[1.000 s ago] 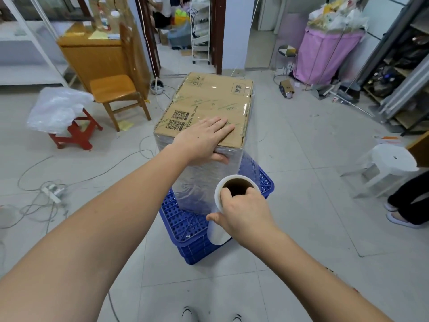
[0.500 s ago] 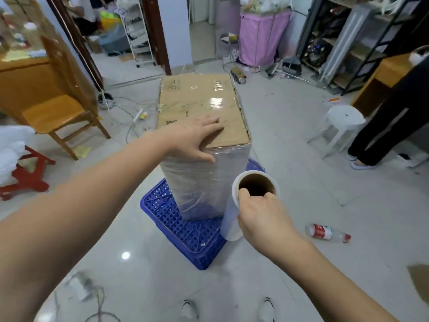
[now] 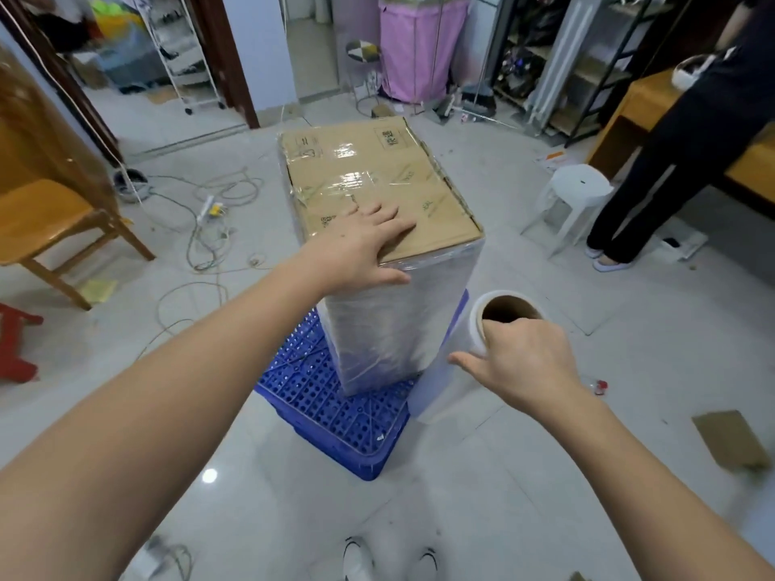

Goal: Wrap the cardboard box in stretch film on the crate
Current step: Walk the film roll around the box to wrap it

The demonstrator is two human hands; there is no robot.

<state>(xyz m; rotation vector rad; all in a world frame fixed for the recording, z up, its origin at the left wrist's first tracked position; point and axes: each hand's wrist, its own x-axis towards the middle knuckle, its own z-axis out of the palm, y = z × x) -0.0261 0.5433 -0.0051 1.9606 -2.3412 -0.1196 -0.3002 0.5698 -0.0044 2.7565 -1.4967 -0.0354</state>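
The white roll of clear stretch film on its brown cardboard core [image 3: 469,354] has swung from the near face of the tall brown cardboard box [image 3: 377,195] out past its lower-right corner at centre frame, so another face is likely about to be covered; the sides already look filmed. The box stands upright on the blue perforated plastic crate [image 3: 331,408] on the floor, as before. Compared with a second ago the viewpoint has circled rightward; the left hand [image 3: 360,245] still presses flat on the box top, and the right hand [image 3: 520,358] keeps its grip on the roll's upper rim.
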